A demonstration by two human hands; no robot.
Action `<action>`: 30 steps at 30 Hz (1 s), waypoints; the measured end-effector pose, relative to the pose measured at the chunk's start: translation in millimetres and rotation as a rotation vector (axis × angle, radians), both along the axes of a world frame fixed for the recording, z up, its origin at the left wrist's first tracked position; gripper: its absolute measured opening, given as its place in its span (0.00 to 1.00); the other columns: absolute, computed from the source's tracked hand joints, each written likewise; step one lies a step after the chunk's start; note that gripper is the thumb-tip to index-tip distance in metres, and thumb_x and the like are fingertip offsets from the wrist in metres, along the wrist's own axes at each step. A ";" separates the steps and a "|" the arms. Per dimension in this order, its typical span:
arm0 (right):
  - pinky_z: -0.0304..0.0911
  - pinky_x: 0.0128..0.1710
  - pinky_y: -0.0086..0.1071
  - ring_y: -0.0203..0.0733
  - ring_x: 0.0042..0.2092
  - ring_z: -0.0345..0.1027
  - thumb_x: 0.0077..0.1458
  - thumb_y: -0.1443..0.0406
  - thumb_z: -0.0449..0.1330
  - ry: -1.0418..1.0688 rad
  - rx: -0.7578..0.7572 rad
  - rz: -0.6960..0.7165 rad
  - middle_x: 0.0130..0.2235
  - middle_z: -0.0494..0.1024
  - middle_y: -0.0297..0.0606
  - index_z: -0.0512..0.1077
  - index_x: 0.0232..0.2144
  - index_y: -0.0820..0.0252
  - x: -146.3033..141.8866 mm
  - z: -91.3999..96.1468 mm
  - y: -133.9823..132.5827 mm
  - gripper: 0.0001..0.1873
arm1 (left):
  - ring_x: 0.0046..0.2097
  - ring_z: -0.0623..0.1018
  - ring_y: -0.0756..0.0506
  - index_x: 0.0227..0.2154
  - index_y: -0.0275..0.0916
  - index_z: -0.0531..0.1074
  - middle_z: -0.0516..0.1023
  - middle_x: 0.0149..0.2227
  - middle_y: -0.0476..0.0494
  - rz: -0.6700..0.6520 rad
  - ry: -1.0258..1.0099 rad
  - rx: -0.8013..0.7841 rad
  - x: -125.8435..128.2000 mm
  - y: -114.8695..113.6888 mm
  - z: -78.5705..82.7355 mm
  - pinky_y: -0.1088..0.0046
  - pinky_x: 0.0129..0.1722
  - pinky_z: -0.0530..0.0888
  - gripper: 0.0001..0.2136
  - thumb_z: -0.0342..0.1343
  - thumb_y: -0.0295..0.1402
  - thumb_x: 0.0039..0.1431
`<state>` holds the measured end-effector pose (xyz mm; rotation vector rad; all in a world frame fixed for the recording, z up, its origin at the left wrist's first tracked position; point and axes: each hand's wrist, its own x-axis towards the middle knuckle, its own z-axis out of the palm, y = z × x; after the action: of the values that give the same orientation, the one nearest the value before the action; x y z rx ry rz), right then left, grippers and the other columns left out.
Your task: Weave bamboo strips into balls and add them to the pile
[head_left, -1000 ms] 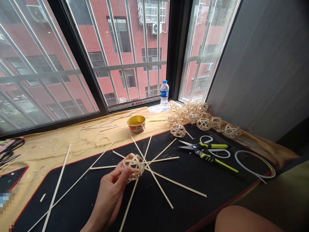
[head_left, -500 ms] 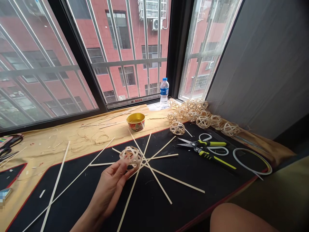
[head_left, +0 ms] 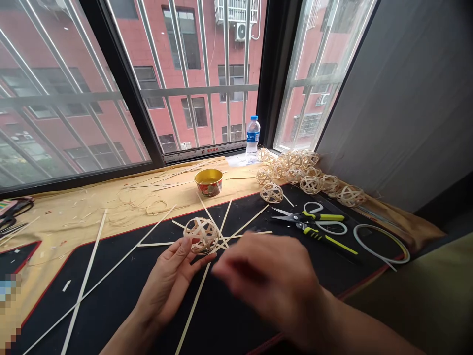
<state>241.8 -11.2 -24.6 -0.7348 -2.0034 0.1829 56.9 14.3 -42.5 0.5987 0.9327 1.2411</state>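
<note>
My left hand [head_left: 175,273] holds a small openwork ball woven from pale strips [head_left: 201,235], its thumb and fingers closed on the ball's lower side. My right hand [head_left: 271,278] is smeared by motion, just right of the ball and apart from it. Whether its fingers hold anything cannot be made out. Beneath both hands, several flat pale strips [head_left: 194,310] cross in a star on the black mat [head_left: 136,291]. My right hand covers the star's right and lower part.
Behind the ball stands a gold-lined tin [head_left: 208,183]. Several finished woven balls [head_left: 295,167] are heaped at the back right, near a water bottle [head_left: 253,140]. Yellow-handled shears [head_left: 310,224] and a coiled strip [head_left: 382,245] lie at the right; black scissors [head_left: 15,214] lie far left.
My right hand has come into view from the lower right, close to the ball. My left hand keeps its hold on the ball, which has turned slightly. The view has shifted a little.
</note>
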 end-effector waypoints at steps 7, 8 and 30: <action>0.62 0.27 0.24 0.33 0.30 0.66 0.57 0.70 0.58 0.035 -0.094 -0.002 0.33 0.72 0.39 0.74 0.35 0.63 -11.4 -15.6 49.5 0.05 | 0.43 0.76 0.42 0.29 0.34 0.77 0.79 0.38 0.39 -0.009 0.043 0.016 0.1 -1.2 -2.3 0.65 0.42 0.76 0.13 0.66 0.40 0.47; 0.62 0.27 0.24 0.33 0.30 0.66 0.57 0.70 0.58 0.022 -0.083 -0.001 0.33 0.72 0.38 0.74 0.35 0.63 -13.0 -19.1 50.1 0.05 | 0.42 0.75 0.42 0.29 0.34 0.77 0.79 0.38 0.39 -0.013 0.051 0.020 0.2 -1.5 -2.2 0.65 0.41 0.76 0.13 0.66 0.40 0.47; 0.51 0.23 0.31 0.40 0.34 0.60 0.59 0.74 0.47 -0.586 0.293 0.001 0.34 0.70 0.39 0.66 0.34 0.62 -8.1 -16.8 62.2 0.09 | 0.36 0.71 0.47 0.25 0.35 0.78 0.75 0.32 0.42 -0.106 0.333 0.033 -2.0 -2.5 -2.3 0.76 0.33 0.72 0.14 0.64 0.43 0.48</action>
<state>233.8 51.0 -41.3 -0.6426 -2.5077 -0.3613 54.8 11.8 -44.7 0.8878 1.1424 1.0814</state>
